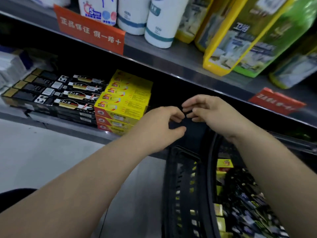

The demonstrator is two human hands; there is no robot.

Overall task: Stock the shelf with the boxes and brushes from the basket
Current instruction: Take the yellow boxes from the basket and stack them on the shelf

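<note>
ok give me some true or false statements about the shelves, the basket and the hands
1. The stacked yellow boxes sit right of the black boxes on the lower shelf. True.
2. The basket is empty. False: loose yellow boxes and blurred dark packs lie in it.
3. White bottles stand on the upper shelf. True.
4. The left hand holds a yellow box. False: it holds no yellow box. It is close to the right hand, above the basket's far end.
</note>
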